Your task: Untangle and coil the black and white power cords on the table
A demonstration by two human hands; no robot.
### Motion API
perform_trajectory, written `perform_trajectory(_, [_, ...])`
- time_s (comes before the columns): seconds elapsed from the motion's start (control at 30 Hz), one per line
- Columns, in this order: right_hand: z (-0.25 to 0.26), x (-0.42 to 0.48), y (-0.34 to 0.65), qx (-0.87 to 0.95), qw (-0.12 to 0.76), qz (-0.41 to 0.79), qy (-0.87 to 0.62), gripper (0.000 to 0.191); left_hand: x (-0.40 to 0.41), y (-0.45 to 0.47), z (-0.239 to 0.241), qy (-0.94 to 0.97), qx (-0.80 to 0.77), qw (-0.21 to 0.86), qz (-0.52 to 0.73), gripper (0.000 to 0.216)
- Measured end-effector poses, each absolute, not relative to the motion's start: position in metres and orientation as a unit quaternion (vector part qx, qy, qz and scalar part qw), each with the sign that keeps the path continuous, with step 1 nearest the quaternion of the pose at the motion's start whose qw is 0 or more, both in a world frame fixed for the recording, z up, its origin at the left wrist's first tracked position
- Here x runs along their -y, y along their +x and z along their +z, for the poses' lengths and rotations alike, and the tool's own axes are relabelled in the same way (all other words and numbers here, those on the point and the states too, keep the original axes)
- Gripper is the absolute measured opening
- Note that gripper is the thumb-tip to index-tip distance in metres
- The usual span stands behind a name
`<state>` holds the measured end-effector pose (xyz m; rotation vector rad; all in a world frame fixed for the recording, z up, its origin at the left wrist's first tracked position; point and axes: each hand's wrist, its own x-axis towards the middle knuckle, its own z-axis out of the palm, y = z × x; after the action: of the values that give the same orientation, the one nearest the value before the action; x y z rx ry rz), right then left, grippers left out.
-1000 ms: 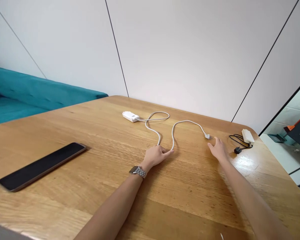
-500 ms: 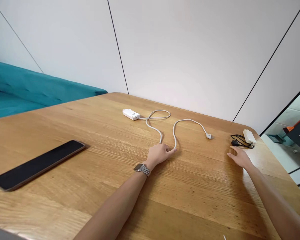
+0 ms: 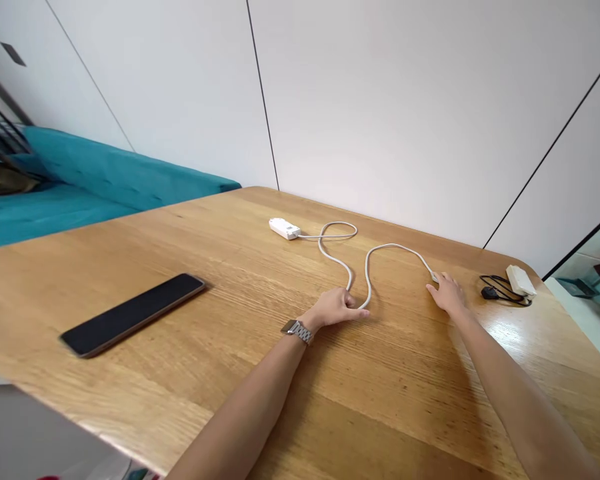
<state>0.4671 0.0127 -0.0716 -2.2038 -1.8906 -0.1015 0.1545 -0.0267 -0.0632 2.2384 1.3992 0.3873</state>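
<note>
A white power strip (image 3: 285, 229) lies toward the far edge of the wooden table, and its white cord (image 3: 396, 245) curves in loops to the right. My left hand (image 3: 334, 307), with a metal-band watch on the wrist, rests low over the cord's middle bend. Its fingers are closed around the cord, with the thumb pointing right. At the cord's far end, my right hand (image 3: 447, 293) has its thumb and fingers around the white plug (image 3: 435, 277), which is partly covered.
Right of my right hand lies a white power strip (image 3: 520, 280) with a bundled black cord and black plug (image 3: 490, 292). A dark, flat, long device (image 3: 135, 313) lies at the left of the table (image 3: 240, 260). A teal sofa (image 3: 130, 177) and white wall stand behind.
My right hand has moved left from beside the black plug to the white plug and closed on it. My left hand stays on the cord. The view has turned left.
</note>
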Motion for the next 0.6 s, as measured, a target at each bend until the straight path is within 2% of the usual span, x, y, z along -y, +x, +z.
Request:
perform_trajectory(0.07, [-0.064, -0.009, 0.464, 0.643, 0.1, -0.05, -0.758, 0.031, 0.027, 0.155, -0.064, 0.808, -0.533, 0.201, 0.147, 0.06])
perform_trajectory(0.13, [-0.052, 0.003, 0.464, 0.632, 0.132, -0.062, -0.761, 0.025, 0.026, 0.155, -0.065, 0.781, -0.579, 0.145, 0.185, 0.045])
perform_trajectory(0.2, [-0.035, 0.022, 0.464, 0.617, 0.231, -0.075, -0.748, 0.026, 0.029, 0.16, -0.065, 0.75, -0.611, 0.075, 0.245, 0.038])
perform_trajectory(0.27, [-0.014, 0.049, 0.461, 0.603, 0.38, -0.087, -0.696, 0.033, 0.037, 0.174, -0.059, 0.752, -0.583, 0.015, 0.307, 0.05])
perform_trajectory(0.33, [0.009, 0.082, 0.452, 0.6, 0.511, -0.103, -0.607, 0.038, 0.054, 0.199, -0.045, 0.794, -0.487, -0.001, 0.364, 0.06])
perform_trajectory(0.43, [0.04, 0.127, 0.431, 0.612, 0.602, -0.121, -0.498, 0.033, 0.089, 0.248, -0.013, 0.855, -0.28, 0.049, 0.433, 0.074])
perform_trajectory(0.53, [0.059, 0.153, 0.414, 0.602, 0.655, -0.079, -0.449, 0.025, 0.117, 0.289, 0.02, 0.824, -0.175, 0.188, 0.504, 0.058])
perform_trajectory(0.6, [0.064, 0.161, 0.41, 0.573, 0.696, -0.048, -0.429, 0.029, 0.129, 0.304, 0.034, 0.796, -0.138, 0.307, 0.503, 0.049])
